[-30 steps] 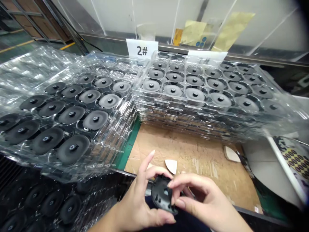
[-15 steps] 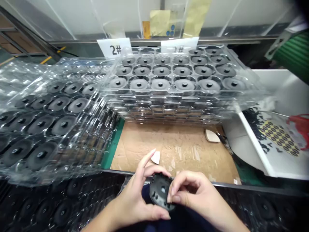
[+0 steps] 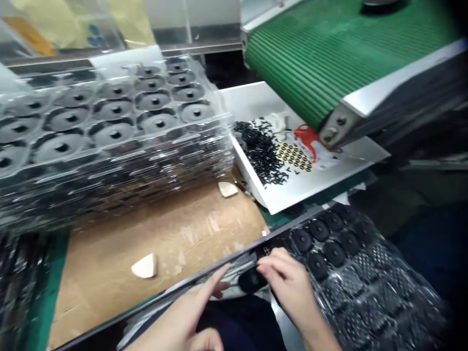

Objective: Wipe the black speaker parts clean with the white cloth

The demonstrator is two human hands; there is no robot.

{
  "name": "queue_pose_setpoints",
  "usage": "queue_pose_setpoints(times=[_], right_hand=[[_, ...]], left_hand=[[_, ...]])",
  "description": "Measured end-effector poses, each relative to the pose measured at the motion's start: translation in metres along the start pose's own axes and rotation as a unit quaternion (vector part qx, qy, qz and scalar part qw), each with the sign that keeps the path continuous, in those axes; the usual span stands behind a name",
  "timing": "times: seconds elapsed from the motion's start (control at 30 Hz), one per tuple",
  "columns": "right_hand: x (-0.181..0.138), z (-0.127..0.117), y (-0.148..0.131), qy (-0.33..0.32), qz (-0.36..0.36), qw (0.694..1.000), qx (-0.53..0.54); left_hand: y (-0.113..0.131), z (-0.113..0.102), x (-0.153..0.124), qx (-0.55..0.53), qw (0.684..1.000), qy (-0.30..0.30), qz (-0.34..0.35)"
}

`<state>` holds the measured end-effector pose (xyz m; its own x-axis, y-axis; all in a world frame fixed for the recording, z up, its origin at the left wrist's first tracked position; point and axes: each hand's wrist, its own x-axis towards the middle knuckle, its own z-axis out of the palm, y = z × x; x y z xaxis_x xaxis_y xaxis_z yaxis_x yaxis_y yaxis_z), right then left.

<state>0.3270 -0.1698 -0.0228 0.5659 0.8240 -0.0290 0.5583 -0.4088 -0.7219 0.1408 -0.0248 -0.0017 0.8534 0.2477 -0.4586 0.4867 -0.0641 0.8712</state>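
My right hand (image 3: 287, 280) curls its fingers over a black round plastic disc (image 3: 251, 281) at the table's front edge, beside a clear tray of black discs (image 3: 329, 243) low on the right. My left hand (image 3: 190, 314) is just left of the disc, its index finger stretched toward it and the other fingers partly folded; it holds nothing. A tall stack of clear blister trays (image 3: 109, 141) filled with grey-black discs stands at the back left.
A brown cardboard sheet (image 3: 157, 239) covers the bench, with two small white wedges (image 3: 145, 266) on it. A white tray (image 3: 310, 180) holds several small black parts, a sheet of round stickers and a red tool. A green conveyor belt (image 3: 329, 44) runs along the upper right.
The view swung right, bringing in the conveyor and the lower right tray. My left hand let go of the disc; my right hand carried it right and down toward that tray.
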Motion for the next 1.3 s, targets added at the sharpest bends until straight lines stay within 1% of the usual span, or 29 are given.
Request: queue_pose_setpoints(times=[0.03, 0.1, 0.17, 0.23, 0.3, 0.33, 0.4, 0.47, 0.53, 0.6, 0.67, 0.73, 0.8, 0.87, 0.93, 1.0, 1.03, 1.1, 1.17, 1.23, 1.3], right_hand=[[-0.004, -0.014, 0.024, 0.030, 0.048, 0.998, -0.033], [-0.013, -0.048, 0.075, 0.090, 0.145, 0.979, -0.110], [-0.022, -0.088, 0.123, 0.134, 0.244, 0.942, -0.185], [-0.031, -0.126, 0.160, 0.151, 0.326, 0.903, -0.236], [-0.039, -0.155, 0.183, 0.129, 0.388, 0.877, -0.253], [-0.043, -0.163, 0.190, 0.106, 0.409, 0.872, -0.247], [-0.052, -0.164, 0.196, 0.040, 0.425, 0.879, -0.211], [-0.062, -0.149, 0.194, -0.034, 0.414, 0.896, -0.154], [-0.073, -0.125, 0.189, -0.094, 0.397, 0.907, -0.105], [-0.083, -0.106, 0.185, -0.116, 0.389, 0.910, -0.084], [-0.088, -0.100, 0.181, -0.096, 0.389, 0.911, -0.094], [-0.085, -0.107, 0.173, -0.055, 0.392, 0.910, -0.123], [-0.073, -0.119, 0.158, -0.010, 0.380, 0.912, -0.156], [-0.051, -0.123, 0.134, 0.037, 0.339, 0.923, -0.180], [-0.019, -0.114, 0.103, 0.083, 0.265, 0.941, -0.192], [0.019, -0.092, 0.070, 0.116, 0.171, 0.958, -0.198], [0.038, -0.079, 0.056, 0.121, 0.123, 0.965, -0.200], [0.078, -0.056, 0.031, 0.103, 0.032, 0.972, -0.210], [0.116, -0.043, 0.014, 0.062, -0.037, 0.971, -0.227], [0.155, -0.042, 0.004, 0.023, -0.083, 0.964, -0.252], [0.194, -0.046, -0.002, 0.006, -0.113, 0.952, -0.284]], left_hand=[[0.004, 0.003, 0.006, 0.026, 1.000, -0.009, 0.004], [0.011, 0.008, 0.016, 0.063, 0.998, -0.019, 0.023], [0.014, 0.010, 0.025, 0.087, 0.995, -0.024, 0.044], [0.011, 0.011, 0.030, 0.105, 0.993, -0.020, 0.055], [0.006, 0.013, 0.033, 0.117, 0.991, -0.017, 0.056], [0.002, 0.013, 0.034, 0.121, 0.991, -0.015, 0.051], [-0.003, 0.015, 0.035, 0.119, 0.992, -0.014, 0.040], [-0.004, 0.017, 0.037, 0.112, 0.993, -0.013, 0.035], [0.000, 0.019, 0.039, 0.118, 0.992, -0.018, 0.032], [0.005, 0.020, 0.041, 0.142, 0.989, -0.035, 0.025], [0.010, 0.020, 0.042, 0.168, 0.984, -0.054, 0.016], [0.012, 0.018, 0.042, 0.183, 0.981, -0.067, 0.008], [0.014, 0.017, 0.041, 0.190, 0.979, -0.071, 0.006], [0.015, 0.017, 0.040, 0.191, 0.979, -0.066, 0.014], [0.015, 0.017, 0.038, 0.188, 0.980, -0.056, 0.034], [0.013, 0.015, 0.036, 0.186, 0.980, -0.039, 0.060], [0.010, 0.012, 0.034, 0.186, 0.979, -0.027, 0.074], [0.001, 0.005, 0.029, 0.192, 0.977, 0.009, 0.096], [-0.013, -0.008, 0.021, 0.198, 0.971, 0.074, 0.111], [-0.033, -0.022, 0.012, 0.201, 0.956, 0.176, 0.121], [-0.055, -0.034, 0.002, 0.207, 0.928, 0.286, 0.122]])
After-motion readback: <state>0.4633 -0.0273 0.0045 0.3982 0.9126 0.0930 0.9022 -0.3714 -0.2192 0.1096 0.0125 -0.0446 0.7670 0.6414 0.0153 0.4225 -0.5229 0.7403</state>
